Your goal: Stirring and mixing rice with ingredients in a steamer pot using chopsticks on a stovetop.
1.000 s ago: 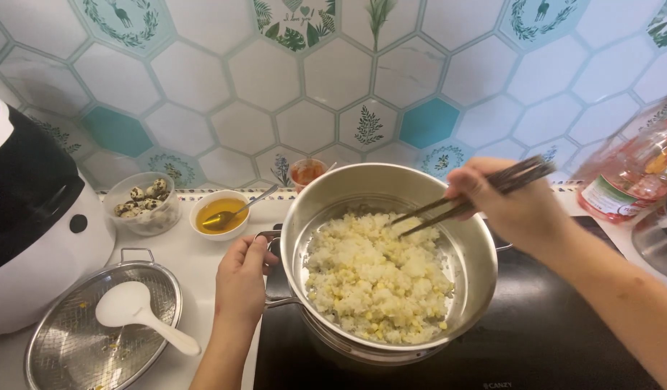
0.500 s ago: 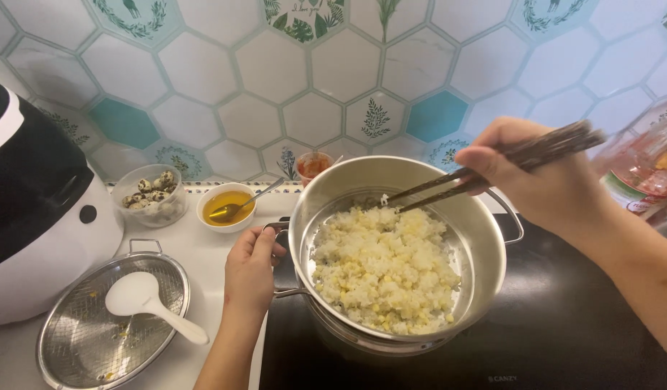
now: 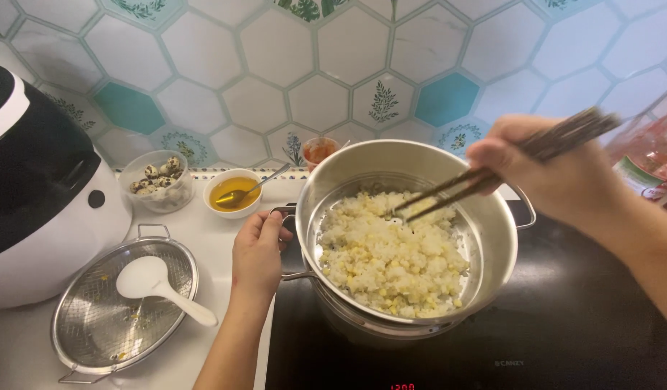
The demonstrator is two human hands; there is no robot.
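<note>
So there's a steel pot (image 3: 492, 238) sitting on a black cooktop (image 3: 579, 318), tilted a bit toward the person, and everything else kind of arranges itself around it. Inside the pot is a heap of rice (image 3: 391, 256) with yellow bits mixed through, spread over a perforated insert.

Left hand (image 3: 258, 253) is closed around the pot's left handle, thumb on top, fingers wrapped under it. Right hand (image 3: 557, 170) is up over the pot's right rim, pinched shut on a pair of dark chopsticks (image 3: 492, 170). The sticks slant down into the pot and their tips are close together, right at the top edge of the rice. Can't tell if they're actually touching the grains.

Left of the pot, just past the hand, there's a small bowl (image 3: 234, 193) of orange sauce with a spoon leaning in it. Further left from that, a clear bowl of speckled eggs (image 3: 159, 180). Behind the pot, against the tiled wall, a little cup (image 3: 320, 150) of red stuff peeks out.

Down to the pot's front left is a mesh strainer (image 3: 95, 325) lying flat on the white counter, with a white rice paddle (image 3: 157, 285) resting in it. A black and white cooker (image 3: 41, 188) sits well left of the pot
</note>
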